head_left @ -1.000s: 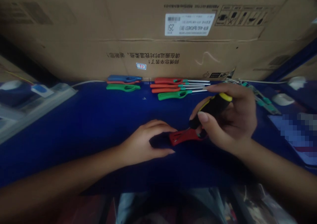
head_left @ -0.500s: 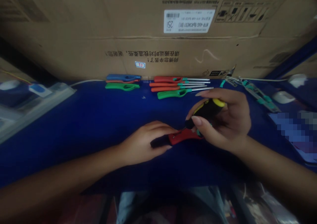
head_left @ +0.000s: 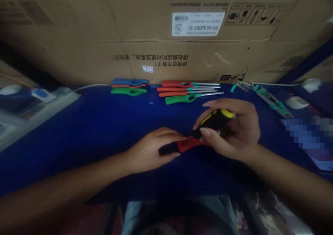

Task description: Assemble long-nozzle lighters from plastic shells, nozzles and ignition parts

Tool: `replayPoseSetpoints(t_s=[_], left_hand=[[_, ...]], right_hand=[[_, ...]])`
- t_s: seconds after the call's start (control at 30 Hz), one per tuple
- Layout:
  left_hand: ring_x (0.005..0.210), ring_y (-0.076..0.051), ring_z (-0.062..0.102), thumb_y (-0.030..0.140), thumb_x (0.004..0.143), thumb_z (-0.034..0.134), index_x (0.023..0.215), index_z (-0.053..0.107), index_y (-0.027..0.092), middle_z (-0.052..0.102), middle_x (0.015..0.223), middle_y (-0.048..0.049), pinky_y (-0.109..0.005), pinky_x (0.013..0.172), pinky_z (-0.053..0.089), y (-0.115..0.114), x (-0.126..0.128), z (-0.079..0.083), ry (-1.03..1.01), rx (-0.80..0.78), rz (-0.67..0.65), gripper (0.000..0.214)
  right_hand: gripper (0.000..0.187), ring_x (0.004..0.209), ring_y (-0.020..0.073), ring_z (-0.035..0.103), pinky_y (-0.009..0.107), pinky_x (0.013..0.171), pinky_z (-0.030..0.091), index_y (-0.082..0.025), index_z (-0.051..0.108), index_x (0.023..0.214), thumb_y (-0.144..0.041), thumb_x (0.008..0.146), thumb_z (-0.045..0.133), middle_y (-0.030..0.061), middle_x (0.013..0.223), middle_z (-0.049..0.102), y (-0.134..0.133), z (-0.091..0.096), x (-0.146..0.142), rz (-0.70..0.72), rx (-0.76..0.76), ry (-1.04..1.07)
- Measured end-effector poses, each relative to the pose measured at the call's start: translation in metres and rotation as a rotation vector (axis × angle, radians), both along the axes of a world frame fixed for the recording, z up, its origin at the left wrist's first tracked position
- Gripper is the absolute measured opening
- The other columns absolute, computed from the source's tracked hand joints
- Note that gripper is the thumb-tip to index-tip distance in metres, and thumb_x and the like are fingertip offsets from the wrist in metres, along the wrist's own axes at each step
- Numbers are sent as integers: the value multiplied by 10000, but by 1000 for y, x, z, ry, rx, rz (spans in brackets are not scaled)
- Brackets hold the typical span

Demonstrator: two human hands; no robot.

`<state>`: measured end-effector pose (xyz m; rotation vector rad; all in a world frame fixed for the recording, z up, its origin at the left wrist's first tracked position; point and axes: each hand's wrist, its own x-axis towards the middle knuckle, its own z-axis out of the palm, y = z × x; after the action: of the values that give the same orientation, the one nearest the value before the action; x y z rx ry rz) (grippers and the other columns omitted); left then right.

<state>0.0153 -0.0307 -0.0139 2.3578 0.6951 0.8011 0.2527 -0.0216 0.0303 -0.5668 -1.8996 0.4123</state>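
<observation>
My left hand (head_left: 153, 150) is closed round the black end of a red lighter (head_left: 191, 144), a long-necked kind, held low over the blue table. My right hand (head_left: 238, 132) grips a black and yellow screwdriver (head_left: 217, 120), its handle tilted up to the right. The screwdriver's thin shaft slants down to the red body near my left fingertips; its very tip is too small to make out. My right thumb and fingers cover the lighter's far end. Behind my hands lie several lighters with metal necks, among them a green lighter (head_left: 179, 99) and a red lighter (head_left: 177, 84).
Further left are a blue handle shell (head_left: 127, 81) and a green handle shell (head_left: 127, 90). Metal tubes with teal parts (head_left: 273, 99) lie at the back right, near a phone-like slab (head_left: 309, 145). A large cardboard box (head_left: 145, 27) stands along the back edge.
My right hand and the screwdriver have shifted slightly down and to the left. My left hand stays almost still on the red lighter.
</observation>
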Motion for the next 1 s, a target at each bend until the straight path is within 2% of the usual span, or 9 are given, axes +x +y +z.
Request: replayPoseSetpoints(t_s=[0.33, 0.53, 0.63, 0.7, 0.77, 0.83, 0.9, 0.97, 1.0], left_hand=[[1124, -211, 655, 242, 907, 693, 1296, 626, 226, 703, 1195, -84, -382, 1003, 534, 1, 1, 1, -27, -18, -2, 395], [1096, -227, 676, 233, 871, 727, 1233, 647, 217, 715, 1169, -76, -399, 985, 547, -2, 9, 0, -61, -38, 60, 370], [1004, -214, 698, 229, 855, 747, 1150, 669, 203, 731, 1095, -59, -371, 928, 566, -6, 16, 1, -41, -45, 110, 307], [941, -203, 697, 209, 856, 737, 1079, 683, 190, 731, 1025, -48, -352, 884, 569, -7, 20, 3, -6, -50, 130, 230], [892, -203, 688, 196, 856, 725, 1014, 690, 176, 718, 958, -45, -344, 840, 568, -7, 24, 7, 42, -56, 149, 164], [886, -212, 682, 198, 843, 735, 1027, 694, 171, 709, 953, -50, -352, 834, 563, -4, 28, 9, 73, -66, 148, 191], [926, -223, 682, 188, 816, 765, 1110, 693, 184, 706, 1007, -58, -367, 867, 558, 1, 33, 9, 78, -85, 137, 303], [984, -235, 677, 188, 796, 792, 1165, 685, 193, 700, 1069, -71, -382, 908, 551, 6, 36, 6, 58, -100, 122, 384], [1010, -241, 671, 200, 796, 797, 1172, 683, 188, 696, 1088, -79, -391, 925, 547, 8, 37, 4, 43, -99, 114, 393]], right_hand=[[611, 815, 187, 731, 313, 664, 642, -274, 529, 1338, -119, 793, 758, 83, 1197, 701, 1, -5, 1, 61, 29, 4], [687, 920, 197, 719, 348, 787, 620, -274, 423, 1446, -90, 843, 696, 76, 1208, 689, 2, 0, -9, 156, 10, -55], [635, 991, 209, 722, 335, 871, 605, -263, 456, 1422, -176, 859, 736, 82, 1250, 684, 6, 6, -12, 99, 86, -139], [585, 948, 200, 736, 287, 831, 608, -261, 523, 1358, -323, 838, 784, 58, 1154, 729, 9, 12, -11, 44, 205, -209], [553, 967, 200, 735, 276, 825, 607, -246, 531, 1358, -458, 881, 714, 60, 1132, 740, 13, 21, -9, 64, 257, -293], [491, 1073, 197, 706, 302, 890, 593, -218, 459, 1443, -429, 1005, 526, 93, 1251, 698, 17, 29, -7, 140, 171, -380], [441, 1109, 183, 689, 308, 903, 589, -208, 420, 1481, -296, 1048, 417, 109, 1346, 642, 21, 33, -4, 178, 50, -398], [399, 990, 171, 722, 276, 818, 606, -223, 522, 1398, -267, 1001, 532, 92, 1280, 678, 24, 32, 0, 115, 63, -327], [388, 927, 176, 732, 270, 781, 610, -229, 583, 1328, -291, 949, 634, 82, 1210, 709, 25, 30, 2, 62, 135, -275]])
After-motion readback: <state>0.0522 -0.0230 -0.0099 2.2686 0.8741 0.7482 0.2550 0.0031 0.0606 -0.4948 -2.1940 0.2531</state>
